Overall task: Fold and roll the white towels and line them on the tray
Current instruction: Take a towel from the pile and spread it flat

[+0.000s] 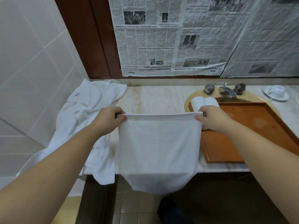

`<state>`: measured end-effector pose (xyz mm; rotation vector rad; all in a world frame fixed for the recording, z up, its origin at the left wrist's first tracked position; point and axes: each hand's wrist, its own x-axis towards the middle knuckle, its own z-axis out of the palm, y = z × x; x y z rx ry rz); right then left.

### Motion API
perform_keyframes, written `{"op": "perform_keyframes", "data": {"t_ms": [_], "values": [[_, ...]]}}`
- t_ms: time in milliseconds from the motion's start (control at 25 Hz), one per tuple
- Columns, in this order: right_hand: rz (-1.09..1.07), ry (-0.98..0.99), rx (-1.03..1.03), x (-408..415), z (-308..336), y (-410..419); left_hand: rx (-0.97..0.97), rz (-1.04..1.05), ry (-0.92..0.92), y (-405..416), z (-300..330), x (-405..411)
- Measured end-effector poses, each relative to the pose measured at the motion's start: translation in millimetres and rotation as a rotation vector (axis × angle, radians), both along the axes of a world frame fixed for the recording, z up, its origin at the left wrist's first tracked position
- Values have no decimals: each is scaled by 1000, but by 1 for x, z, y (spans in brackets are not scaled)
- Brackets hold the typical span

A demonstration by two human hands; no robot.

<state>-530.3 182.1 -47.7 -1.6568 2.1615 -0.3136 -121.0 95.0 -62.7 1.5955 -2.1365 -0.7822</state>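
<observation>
We have the white towel point(159, 147) up in the air, pinched at its two top corners: left hand point(107, 121) at 9 o'clock of the top hem, right hand point(213, 118) at 3 o'clock, thumb and fingers clamped on the cloth on both sides. The top edge runs taut left to right between the grips; the rest hangs straight down toward 6 o'clock, past the counter point(155, 97) edge, bottom sagging rounded. It looks doubled already, though we cannot tell how many layers.

Key relation for the coming move: the towel hangs below the grips, long axis about vertical, in front of the bare counter strip. We judge it has to be laid flat toward 12 o'clock before rolling.

The tray point(252, 126) sits at 3 o'clock of the towel, just beside the right hand, so that hand is the nearer one for placing. Two rolled towels point(204, 102) already lie at its far left corner, about 1 o'clock from the held towel, touching each other. The rest of the tray is bare, so we judge the task early.

The loose towel pile point(84, 113) lies at 9 o'clock, draped over the counter edge; a small tag shows on it, unreadable.

Writing: newspaper point(161, 38) taped upside down at 12 o'clock; headlines read "Sabah leaders urged to unite on 40 pct revenue rights" and, partly, "…gain momentum". No brand seen on the tap point(225, 91) or the cup point(276, 92).
</observation>
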Motion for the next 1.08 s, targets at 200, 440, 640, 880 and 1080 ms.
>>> {"op": "perform_keyframes", "data": {"t_ms": [200,440,640,880,1080], "values": [[8,3,-35,-31,-6,-90,-98,164,49,-74,-7,-37],[-22,16,-9,-55,-29,-202,-105,383,74,-166,-28,-81],[-9,52,131,-68,-84,-276,-20,461,84,-226,-70,-98],[-133,9,246,-75,-152,-337,70,446,-25,-295,-135,-109],[-312,-77,208,-77,-177,-376,34,477,-55,-338,-167,-123]]}}
